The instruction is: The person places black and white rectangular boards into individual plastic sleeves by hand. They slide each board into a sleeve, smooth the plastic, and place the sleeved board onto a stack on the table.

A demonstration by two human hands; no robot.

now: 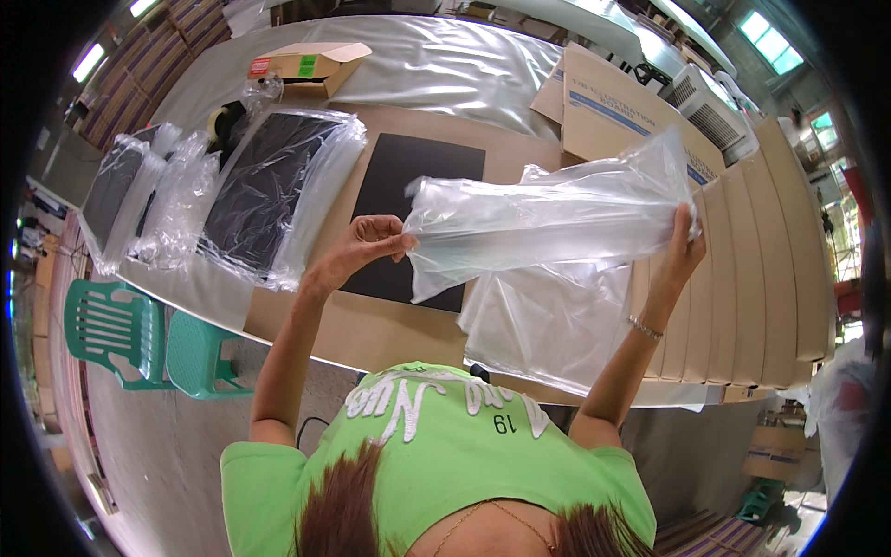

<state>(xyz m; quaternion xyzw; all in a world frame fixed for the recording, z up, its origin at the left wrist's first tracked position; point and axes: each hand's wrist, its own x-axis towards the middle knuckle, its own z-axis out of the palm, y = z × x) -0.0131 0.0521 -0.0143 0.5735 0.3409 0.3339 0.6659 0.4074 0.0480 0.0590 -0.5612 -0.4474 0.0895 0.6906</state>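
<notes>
A clear plastic bag (548, 218) is stretched sideways between my two hands above the table. My left hand (371, 243) pinches its left end, fingers closed. At the other end my right hand (685, 243) grips the plastic between thumb and fingers. Beneath the bag and my left hand lies a black board (418, 167) on a brown cardboard sheet (408, 339). More clear plastic bags (548, 325) lie flat in a pile under the held bag, close to the table's near edge.
Plastic-wrapped black boards (269, 195) lie on the left, with an opened small carton (311, 70) behind them. Cardboard boxes (631, 107) lean at the back right, beside a row of brown boards (742, 278). A green chair (116, 325) and stool (200, 357) stand left of the table.
</notes>
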